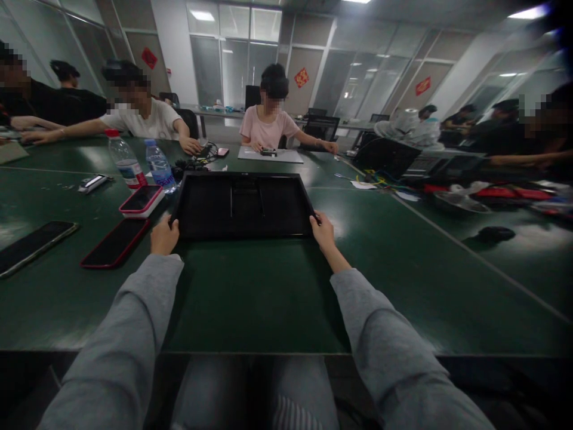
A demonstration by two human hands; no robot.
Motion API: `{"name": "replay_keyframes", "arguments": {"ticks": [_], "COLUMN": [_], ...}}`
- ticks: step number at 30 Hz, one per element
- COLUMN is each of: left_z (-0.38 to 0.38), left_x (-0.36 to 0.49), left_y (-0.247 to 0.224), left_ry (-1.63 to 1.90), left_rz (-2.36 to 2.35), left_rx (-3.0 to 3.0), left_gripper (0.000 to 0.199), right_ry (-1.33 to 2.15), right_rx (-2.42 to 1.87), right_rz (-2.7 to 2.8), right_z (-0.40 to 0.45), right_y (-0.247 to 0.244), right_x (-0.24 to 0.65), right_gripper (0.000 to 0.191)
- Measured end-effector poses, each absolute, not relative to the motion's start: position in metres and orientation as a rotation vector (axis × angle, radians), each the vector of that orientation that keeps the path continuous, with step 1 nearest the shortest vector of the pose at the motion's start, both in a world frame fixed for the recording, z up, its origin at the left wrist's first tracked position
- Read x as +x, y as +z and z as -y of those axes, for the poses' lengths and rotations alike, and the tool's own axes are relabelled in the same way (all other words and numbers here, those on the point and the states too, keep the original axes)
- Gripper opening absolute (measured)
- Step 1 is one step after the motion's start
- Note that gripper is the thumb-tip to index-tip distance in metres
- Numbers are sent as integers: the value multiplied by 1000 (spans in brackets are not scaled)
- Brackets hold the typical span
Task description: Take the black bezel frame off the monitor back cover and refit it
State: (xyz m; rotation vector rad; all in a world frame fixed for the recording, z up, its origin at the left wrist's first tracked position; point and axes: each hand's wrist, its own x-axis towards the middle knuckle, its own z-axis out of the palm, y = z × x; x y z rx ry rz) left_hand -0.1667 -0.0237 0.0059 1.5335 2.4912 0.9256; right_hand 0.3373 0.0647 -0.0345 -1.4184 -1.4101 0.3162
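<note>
A black rectangular shallow casing [206, 206], which looks like a monitor housing, sits at the middle of the green table [250, 298]. It has a raised rim and a rectangular outline at its upper middle. My left hand [165, 235] is closed on its left edge, thumb over the rim. On the opposite edge, my right hand [323, 232] grips the rim the same way. Close to my left hand lies a red-edged phone [115, 243], with a pink-framed device [142, 200] just behind it.
Two plastic bottles, one with a red cap [123, 158] and one with a blue cap [159, 164], stand back left. Another phone [38, 245] lies far left. A dark mouse-shaped object [493, 234] and tangled wires [373, 178] are to the right. Several people sit around.
</note>
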Motion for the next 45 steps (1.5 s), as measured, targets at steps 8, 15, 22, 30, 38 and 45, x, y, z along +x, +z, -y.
{"name": "replay_keyframes", "arguments": {"ticks": [8, 15, 22, 30, 38, 45], "left_z": [24, 24, 21, 22, 24, 26], "left_x": [-171, -170, -171, -173, -173, -170], "left_y": [2, 2, 2, 0, 2, 3], "left_ry": [969, 984, 977, 1017, 962, 966], "left_rz": [-2466, -2460, -2454, -2449, -2467, -2463], "left_rx": [1586, 1572, 1553, 1526, 1558, 1567], "left_gripper": [52, 51, 52, 50, 51, 50], "right_ry": [313, 312, 330, 322, 319, 322], "right_rx": [-1411, -1431, -1417, -1407, -1432, -1444], "right_rz": [1406, 1407, 1401, 1416, 1407, 1385], "right_z": [-64, -63, -62, -67, -63, -62], "right_y": [-31, -31, -29, -36, -29, -27], "right_x": [337, 338, 337, 340, 338, 337], "right_gripper": [55, 55, 57, 58, 55, 53]}}
